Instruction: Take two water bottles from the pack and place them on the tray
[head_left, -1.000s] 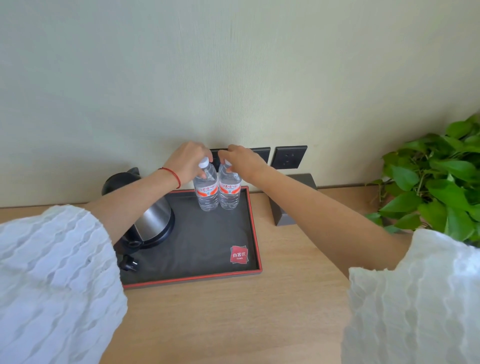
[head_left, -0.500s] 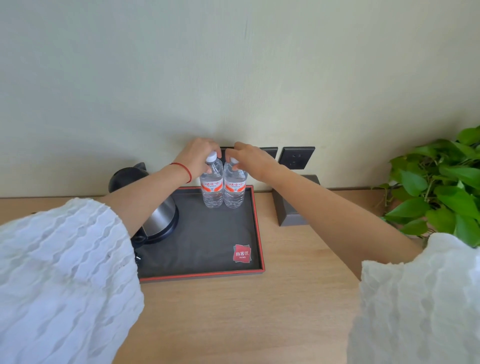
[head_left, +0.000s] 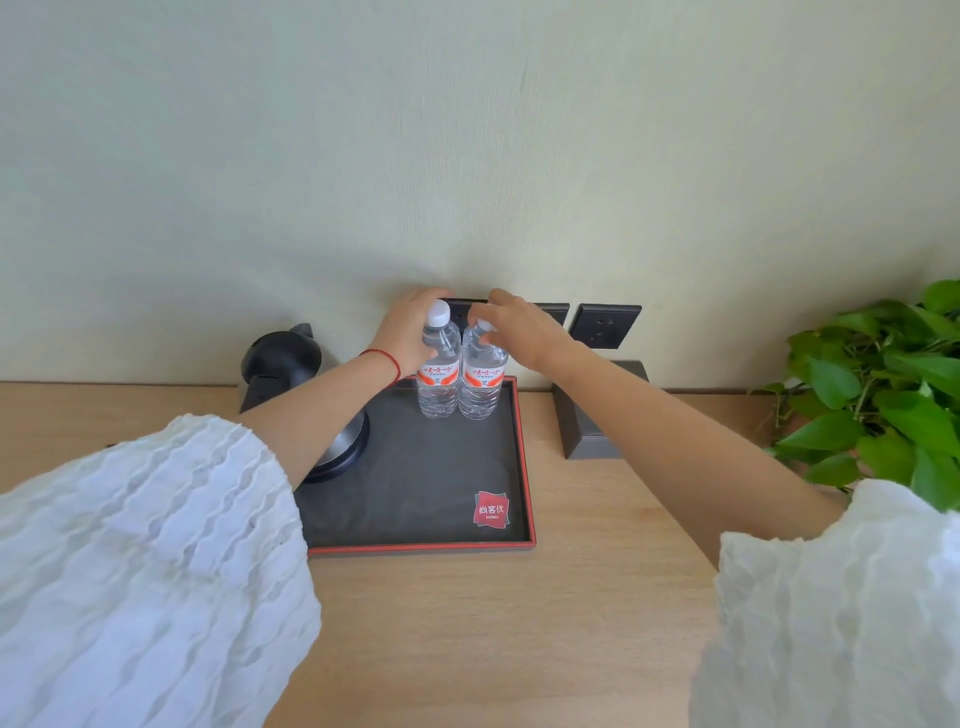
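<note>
Two bottles (head_left: 461, 371) unmoved, hands (head_left: 410, 332) still gripping

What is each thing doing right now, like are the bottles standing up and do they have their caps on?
Left bottle: upright on the tray, white cap on, left hand on it.
Right bottle: upright, touching the left one, right hand over its top.
Tray: flat on the desk.
Kettle: upright on the tray, lid shut.
Wall socket: nothing plugged in.
</note>
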